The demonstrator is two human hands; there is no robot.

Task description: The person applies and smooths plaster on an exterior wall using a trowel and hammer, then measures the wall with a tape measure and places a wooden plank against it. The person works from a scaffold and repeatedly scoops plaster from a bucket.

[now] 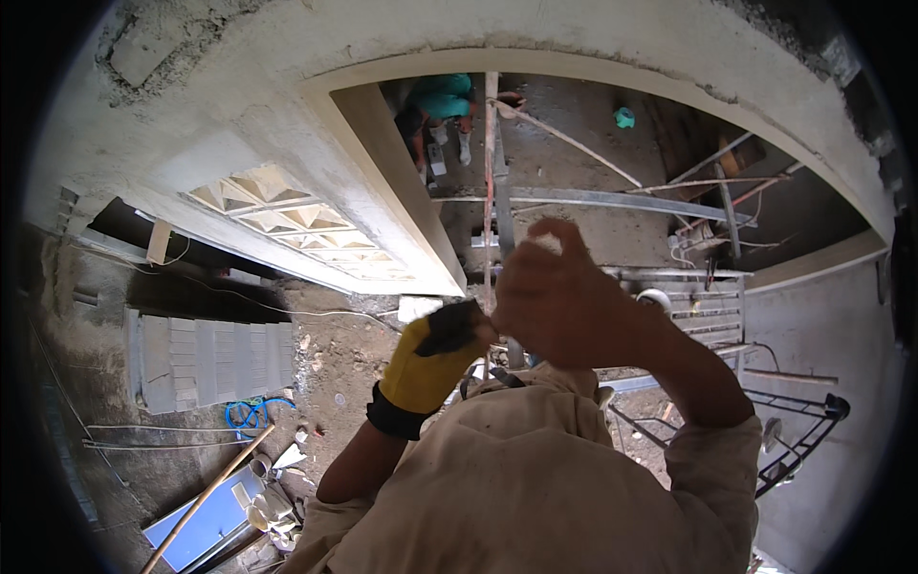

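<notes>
The left hand (pixel 430 352) wears a yellow glove (pixel 417 371), fabric-like, with a dark finger area and black cuff, in front of the chest. The bare right hand (pixel 547 295) meets its tip, fingers curled. Blur softens the right hand, and whether either hand grips anything cannot be told; the contact point is hard to make out. Below lies a creased beige shirt (pixel 535 469). Beyond, metal rails (pixel 706 325) cross rough soil, pale masonry holds pyramid-shaped relief blocks (pixel 296 222), and a doorway edge partly hides a teal-clad co-worker (pixel 444 99).
</notes>
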